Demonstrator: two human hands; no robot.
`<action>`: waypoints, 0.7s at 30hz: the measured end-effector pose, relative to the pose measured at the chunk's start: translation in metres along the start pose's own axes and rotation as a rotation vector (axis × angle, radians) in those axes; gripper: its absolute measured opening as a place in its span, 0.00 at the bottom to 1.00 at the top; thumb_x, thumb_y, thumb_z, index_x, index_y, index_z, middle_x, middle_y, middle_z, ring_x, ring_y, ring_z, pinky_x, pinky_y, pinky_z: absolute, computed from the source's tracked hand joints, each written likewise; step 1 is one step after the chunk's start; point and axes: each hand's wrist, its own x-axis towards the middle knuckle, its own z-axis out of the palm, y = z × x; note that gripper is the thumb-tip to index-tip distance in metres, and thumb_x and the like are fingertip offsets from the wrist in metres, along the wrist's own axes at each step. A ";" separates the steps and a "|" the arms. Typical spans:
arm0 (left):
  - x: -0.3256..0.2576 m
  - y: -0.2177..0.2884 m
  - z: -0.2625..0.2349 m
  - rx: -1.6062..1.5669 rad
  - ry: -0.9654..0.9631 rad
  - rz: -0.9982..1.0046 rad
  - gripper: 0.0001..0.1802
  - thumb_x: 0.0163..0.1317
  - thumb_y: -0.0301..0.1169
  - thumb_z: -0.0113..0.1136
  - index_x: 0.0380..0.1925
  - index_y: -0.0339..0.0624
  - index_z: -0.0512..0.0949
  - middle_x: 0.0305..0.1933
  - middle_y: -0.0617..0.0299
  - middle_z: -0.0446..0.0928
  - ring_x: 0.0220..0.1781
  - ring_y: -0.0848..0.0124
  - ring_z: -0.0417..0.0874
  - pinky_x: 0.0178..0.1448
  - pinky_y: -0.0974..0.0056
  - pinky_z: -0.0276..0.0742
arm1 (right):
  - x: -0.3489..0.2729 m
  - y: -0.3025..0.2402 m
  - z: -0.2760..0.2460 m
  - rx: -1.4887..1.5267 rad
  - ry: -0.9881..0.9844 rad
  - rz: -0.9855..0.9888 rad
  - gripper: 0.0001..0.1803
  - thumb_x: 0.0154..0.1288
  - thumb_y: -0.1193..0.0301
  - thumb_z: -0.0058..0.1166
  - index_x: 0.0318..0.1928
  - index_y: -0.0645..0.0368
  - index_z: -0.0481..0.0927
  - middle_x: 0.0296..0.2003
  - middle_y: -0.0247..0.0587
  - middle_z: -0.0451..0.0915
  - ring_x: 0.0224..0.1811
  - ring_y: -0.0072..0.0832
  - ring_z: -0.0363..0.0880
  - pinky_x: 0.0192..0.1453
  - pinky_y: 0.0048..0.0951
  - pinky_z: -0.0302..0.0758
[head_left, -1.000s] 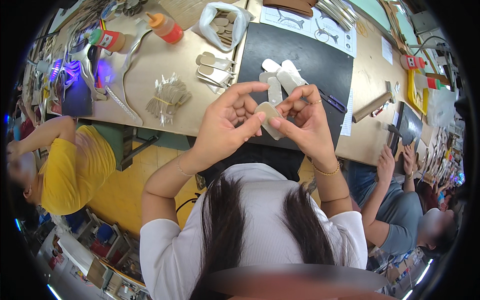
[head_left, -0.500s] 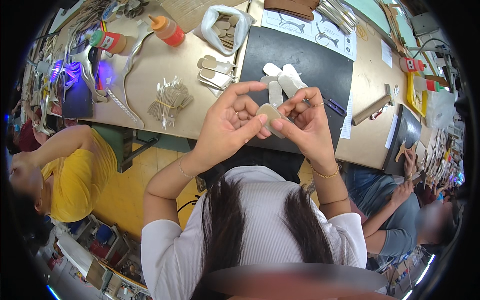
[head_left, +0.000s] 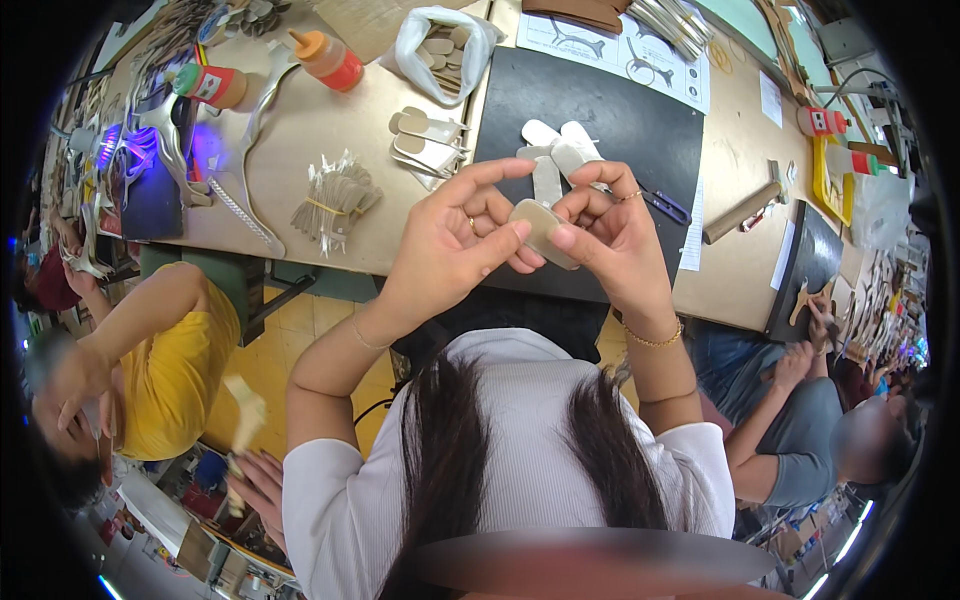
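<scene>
Above the near edge of the black mat (head_left: 640, 120), a beige flat piece with rounded ends (head_left: 540, 225) is held between both hands. My left hand (head_left: 450, 240) pinches its left side with thumb and fingers. On the other side, my right hand (head_left: 622, 240) grips it with the thumb across its face. Just beyond my fingers, several pale rounded flat pieces (head_left: 570, 157) lie overlapping on the mat. To their left, a small stack of similar beige and white pieces (head_left: 428, 140) rests on the table.
Further left are a rubber-banded bundle of tagged strips (head_left: 335, 203), an orange-capped bottle (head_left: 328, 62) and a plastic bag of beige pieces (head_left: 445, 55). A purple-handled tool (head_left: 665, 205) lies right of my hands. People sit at both sides; another hand (head_left: 262, 485) shows at lower left.
The beige piece has tilted slightly between my fingers, and both hands keep their grip. At left, the person in yellow has shifted, and another hand with a pale piece has come in behind me.
</scene>
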 end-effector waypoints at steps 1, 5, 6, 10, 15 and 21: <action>0.000 0.001 0.000 -0.004 -0.010 0.002 0.23 0.65 0.18 0.56 0.60 0.28 0.68 0.33 0.56 0.79 0.34 0.70 0.86 0.41 0.69 0.85 | 0.001 -0.001 -0.001 0.015 -0.005 0.015 0.26 0.61 0.76 0.65 0.55 0.57 0.64 0.34 0.34 0.77 0.38 0.17 0.75 0.45 0.20 0.72; 0.002 0.001 0.000 0.078 -0.023 -0.048 0.18 0.65 0.19 0.56 0.56 0.27 0.73 0.36 0.55 0.80 0.35 0.68 0.86 0.41 0.68 0.85 | 0.003 0.001 -0.001 -0.036 -0.004 -0.013 0.25 0.62 0.77 0.64 0.55 0.59 0.66 0.33 0.33 0.78 0.36 0.15 0.75 0.41 0.17 0.72; 0.001 0.001 -0.001 0.080 -0.018 -0.057 0.18 0.65 0.19 0.56 0.55 0.27 0.74 0.36 0.54 0.80 0.35 0.68 0.86 0.41 0.68 0.85 | 0.002 0.001 -0.001 -0.038 -0.003 -0.016 0.25 0.62 0.77 0.64 0.55 0.59 0.65 0.32 0.33 0.78 0.36 0.15 0.75 0.41 0.17 0.72; 0.001 0.001 0.000 0.065 -0.016 -0.072 0.17 0.66 0.20 0.56 0.54 0.28 0.75 0.37 0.53 0.81 0.36 0.68 0.86 0.41 0.68 0.85 | 0.000 0.003 -0.001 -0.058 0.007 -0.028 0.26 0.61 0.77 0.64 0.55 0.59 0.65 0.33 0.34 0.78 0.36 0.15 0.75 0.42 0.18 0.72; 0.002 -0.001 0.002 0.038 -0.026 -0.085 0.18 0.66 0.21 0.56 0.56 0.28 0.74 0.39 0.53 0.81 0.36 0.69 0.86 0.43 0.66 0.86 | -0.002 0.001 -0.002 -0.055 0.022 -0.034 0.28 0.60 0.78 0.65 0.56 0.61 0.64 0.33 0.36 0.78 0.37 0.16 0.76 0.44 0.19 0.73; 0.002 -0.003 0.003 0.040 -0.032 -0.069 0.20 0.66 0.21 0.57 0.58 0.28 0.71 0.37 0.54 0.80 0.37 0.68 0.86 0.43 0.66 0.87 | -0.003 -0.001 -0.003 -0.060 0.036 -0.029 0.28 0.60 0.78 0.66 0.56 0.62 0.63 0.34 0.37 0.78 0.37 0.17 0.76 0.44 0.19 0.74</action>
